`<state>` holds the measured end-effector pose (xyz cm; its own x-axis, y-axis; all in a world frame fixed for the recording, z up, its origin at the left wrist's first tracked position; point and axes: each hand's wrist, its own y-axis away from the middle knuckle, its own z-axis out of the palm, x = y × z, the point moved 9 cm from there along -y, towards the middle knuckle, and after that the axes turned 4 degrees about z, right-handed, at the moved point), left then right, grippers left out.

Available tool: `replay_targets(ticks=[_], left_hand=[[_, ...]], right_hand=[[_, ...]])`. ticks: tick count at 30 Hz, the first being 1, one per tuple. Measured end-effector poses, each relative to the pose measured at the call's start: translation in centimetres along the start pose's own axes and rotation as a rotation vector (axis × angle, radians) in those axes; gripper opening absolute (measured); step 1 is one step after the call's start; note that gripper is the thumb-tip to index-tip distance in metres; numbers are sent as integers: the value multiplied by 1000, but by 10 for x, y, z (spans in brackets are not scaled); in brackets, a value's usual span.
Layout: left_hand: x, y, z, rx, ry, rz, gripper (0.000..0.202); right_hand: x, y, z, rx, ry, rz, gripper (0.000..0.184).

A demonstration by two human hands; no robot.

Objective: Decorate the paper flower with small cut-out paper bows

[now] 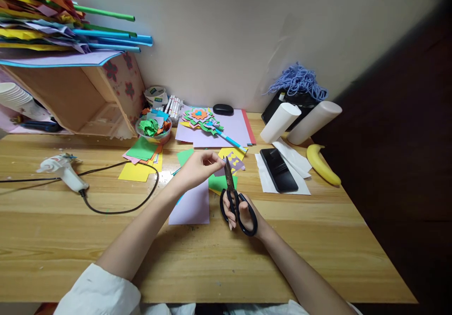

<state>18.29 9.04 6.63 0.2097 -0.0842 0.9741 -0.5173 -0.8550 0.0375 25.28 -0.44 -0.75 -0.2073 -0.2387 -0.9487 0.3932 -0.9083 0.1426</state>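
Observation:
My right hand [249, 216] has its fingers through the black handles of a pair of scissors [230, 183], whose dark blades point away from me and look nearly closed. At the blade tips, my left hand [201, 168] pinches thumb and finger together; whatever is between them is too small to make out. Below the hands lie a lilac paper sheet [192, 206], green paper [217, 183] and a purple piece with cut-out shapes [233, 162]. Behind them, a layered paper flower [199, 115] and a blue paper stick [229, 140] rest on lilac sheets [236, 122].
A glue gun [68, 173] with a looping black cable is at left, near stacked coloured paper [141, 150] and a bowl of scraps [155, 129]. At right are a phone [278, 169] on tissues, a banana [322, 165] and white rolls [280, 122]. A box [116, 93] stands back left.

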Motion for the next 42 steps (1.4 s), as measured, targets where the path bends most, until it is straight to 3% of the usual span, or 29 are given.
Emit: replay_targets(ticks=[17,26,42], left_hand=[[5,0,-4,47,-94,16,23],[-1,-1,-6,32,37,0,24],[0,-1,-11,52,57,0,24]], right_hand=[[10,-1,-7,38,-106,79,62],[12,-3,-4,1,-208,128,55],[14,0,-5,-12,-107,137,58]])
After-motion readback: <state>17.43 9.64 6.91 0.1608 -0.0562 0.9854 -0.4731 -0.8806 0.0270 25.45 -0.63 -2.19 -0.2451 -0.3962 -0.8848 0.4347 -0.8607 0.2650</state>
